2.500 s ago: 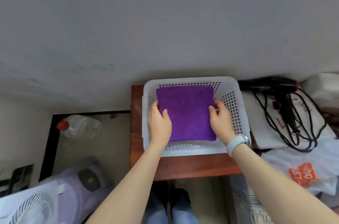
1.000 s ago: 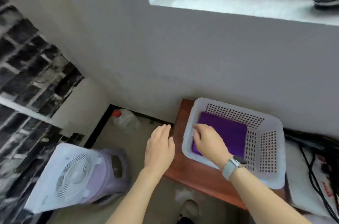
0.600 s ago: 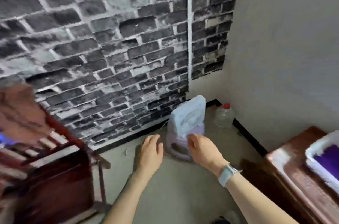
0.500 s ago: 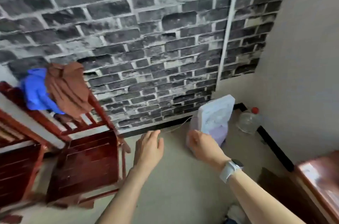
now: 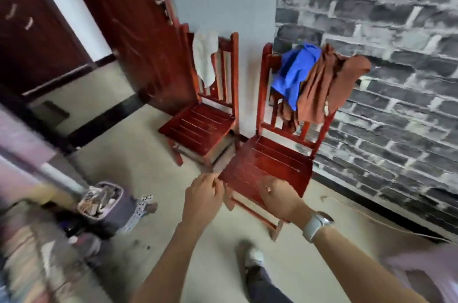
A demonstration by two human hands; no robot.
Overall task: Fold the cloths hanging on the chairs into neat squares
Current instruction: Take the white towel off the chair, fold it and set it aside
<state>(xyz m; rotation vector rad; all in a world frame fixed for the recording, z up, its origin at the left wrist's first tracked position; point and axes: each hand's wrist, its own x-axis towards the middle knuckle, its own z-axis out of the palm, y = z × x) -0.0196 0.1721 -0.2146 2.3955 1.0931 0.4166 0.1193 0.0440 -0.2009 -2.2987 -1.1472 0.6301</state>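
While you face chairs, left hand (image 5: 203, 196) and right hand (image 5: 281, 197) hang loosely curled, empty, ready to reach: blue cloth (image 5: 292, 72), brown cloth (image 5: 324, 86) draped, unfolded.

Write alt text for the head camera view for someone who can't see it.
Two empty hands, left and right, reach toward two red wooden chairs. The nearer chair carries a blue cloth and a brown cloth over its back; the farther chair carries a white cloth.

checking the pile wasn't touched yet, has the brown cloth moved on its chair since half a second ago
No. The brown cloth still hangs over the chair back beside the blue cloth, against the brick wall; only the camera turned.
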